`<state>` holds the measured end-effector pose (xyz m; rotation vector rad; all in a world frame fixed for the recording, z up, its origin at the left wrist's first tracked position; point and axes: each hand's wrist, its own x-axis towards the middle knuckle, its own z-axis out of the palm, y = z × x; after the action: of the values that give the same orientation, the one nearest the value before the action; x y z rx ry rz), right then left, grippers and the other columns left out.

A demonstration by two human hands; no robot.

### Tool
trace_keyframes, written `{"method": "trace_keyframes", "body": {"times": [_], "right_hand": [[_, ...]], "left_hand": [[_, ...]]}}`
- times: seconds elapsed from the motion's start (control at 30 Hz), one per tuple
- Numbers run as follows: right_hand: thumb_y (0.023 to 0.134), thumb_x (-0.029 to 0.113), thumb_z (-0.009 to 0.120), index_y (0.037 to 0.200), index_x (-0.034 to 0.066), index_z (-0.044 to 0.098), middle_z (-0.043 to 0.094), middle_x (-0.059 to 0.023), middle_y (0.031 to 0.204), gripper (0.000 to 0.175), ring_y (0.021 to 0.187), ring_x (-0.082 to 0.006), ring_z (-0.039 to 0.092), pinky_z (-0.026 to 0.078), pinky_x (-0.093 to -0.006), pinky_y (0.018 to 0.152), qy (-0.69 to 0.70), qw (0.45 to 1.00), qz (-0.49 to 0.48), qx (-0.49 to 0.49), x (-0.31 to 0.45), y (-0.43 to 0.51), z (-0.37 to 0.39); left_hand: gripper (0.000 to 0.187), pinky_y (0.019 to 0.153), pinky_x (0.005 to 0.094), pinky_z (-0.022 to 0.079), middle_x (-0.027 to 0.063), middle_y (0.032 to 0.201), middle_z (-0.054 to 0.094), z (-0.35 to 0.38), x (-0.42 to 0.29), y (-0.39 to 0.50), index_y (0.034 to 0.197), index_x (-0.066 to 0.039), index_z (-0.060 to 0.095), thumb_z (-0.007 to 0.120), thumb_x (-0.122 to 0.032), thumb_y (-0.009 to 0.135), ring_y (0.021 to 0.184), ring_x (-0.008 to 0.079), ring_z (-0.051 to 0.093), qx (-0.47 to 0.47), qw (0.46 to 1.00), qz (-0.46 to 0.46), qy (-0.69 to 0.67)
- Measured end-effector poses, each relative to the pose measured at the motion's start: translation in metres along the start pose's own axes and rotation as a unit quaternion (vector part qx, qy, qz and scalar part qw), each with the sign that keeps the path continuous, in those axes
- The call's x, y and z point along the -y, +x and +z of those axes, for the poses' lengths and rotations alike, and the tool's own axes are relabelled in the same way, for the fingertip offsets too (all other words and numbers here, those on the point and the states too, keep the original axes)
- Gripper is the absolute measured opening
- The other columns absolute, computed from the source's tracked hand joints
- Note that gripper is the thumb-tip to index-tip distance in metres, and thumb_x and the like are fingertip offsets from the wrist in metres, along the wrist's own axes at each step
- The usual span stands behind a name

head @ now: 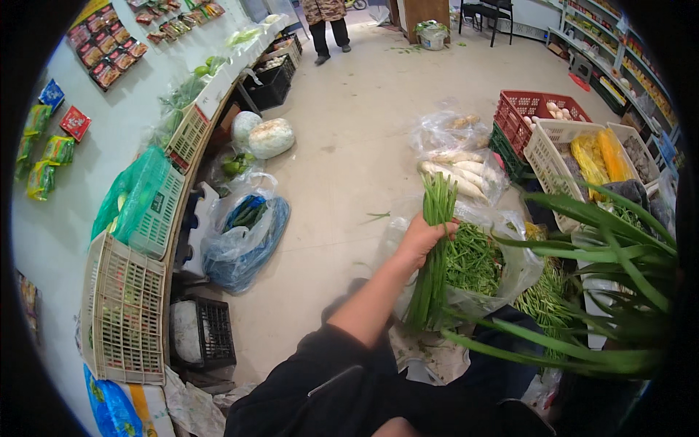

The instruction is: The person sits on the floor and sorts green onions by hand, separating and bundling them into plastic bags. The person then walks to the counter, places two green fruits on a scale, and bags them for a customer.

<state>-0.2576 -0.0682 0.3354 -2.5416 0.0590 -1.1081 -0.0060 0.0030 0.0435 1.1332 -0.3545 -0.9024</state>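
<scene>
My left hand (421, 240) is closed around a bundle of long green stalks (432, 284), which look like garlic chives or scapes. The bundle stands almost upright in the view, its cut ends pointing away from me. Just right of it, a clear plastic bag (521, 267) lies open, full of loose leafy greens (474, 259). Long, broad green leaves (611, 251), like those of leeks, sweep in close from the right rim, partly blurred. My right hand is out of view. Thin green stems (546, 295) lie beyond the bag, partly behind the leaves.
White radishes (456, 172) in plastic lie ahead, near stacked crates (557, 158). At left are a bag of cucumbers (246, 235), wax gourds (270, 137) and a produce shelf with crates (125, 311). A person (327, 24) stands at the far end. Shelves (617, 49) line the right.
</scene>
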Motion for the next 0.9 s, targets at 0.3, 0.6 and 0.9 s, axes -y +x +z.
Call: {"method": "trace_keyframes", "body": {"times": [0.3,0.6,0.9], "right_hand": [[0.081,0.006,0.066,0.116,-0.0047,0.047,0.059,-0.0055,0.083,0.042,0.071,-0.0085,0.053,0.041,-0.0194,0.065,-0.007,1.000,0.001,0.004,0.002,0.000,0.006],[0.081,0.007,0.066,0.119,-0.0055,0.046,0.060,-0.0061,0.083,0.045,0.070,-0.0084,0.054,0.041,-0.0191,0.065,-0.003,1.000,0.009,0.015,-0.013,0.004,0.008],[0.081,0.007,0.066,0.122,-0.0063,0.045,0.062,-0.0067,0.084,0.048,0.069,-0.0084,0.054,0.041,-0.0188,0.065,0.007,1.000,-0.009,0.012,-0.010,0.012,0.023]], "left_hand": [[0.026,0.066,0.0280,0.048,0.0072,0.086,0.064,-0.001,-0.001,0.000,0.099,0.001,0.059,0.068,-0.005,0.076,0.070,0.0141,0.058,0.000,1.000,-0.013,0.011],[0.022,0.063,0.0284,0.049,0.0066,0.082,0.064,-0.005,0.008,0.003,0.095,0.001,0.063,0.070,-0.006,0.075,0.070,0.0139,0.059,-0.005,1.000,0.024,-0.007],[0.024,0.060,0.0276,0.049,0.0061,0.086,0.062,-0.002,0.006,0.003,0.099,-0.001,0.060,0.068,-0.005,0.077,0.067,0.0136,0.057,0.005,1.000,0.019,-0.021]]}}
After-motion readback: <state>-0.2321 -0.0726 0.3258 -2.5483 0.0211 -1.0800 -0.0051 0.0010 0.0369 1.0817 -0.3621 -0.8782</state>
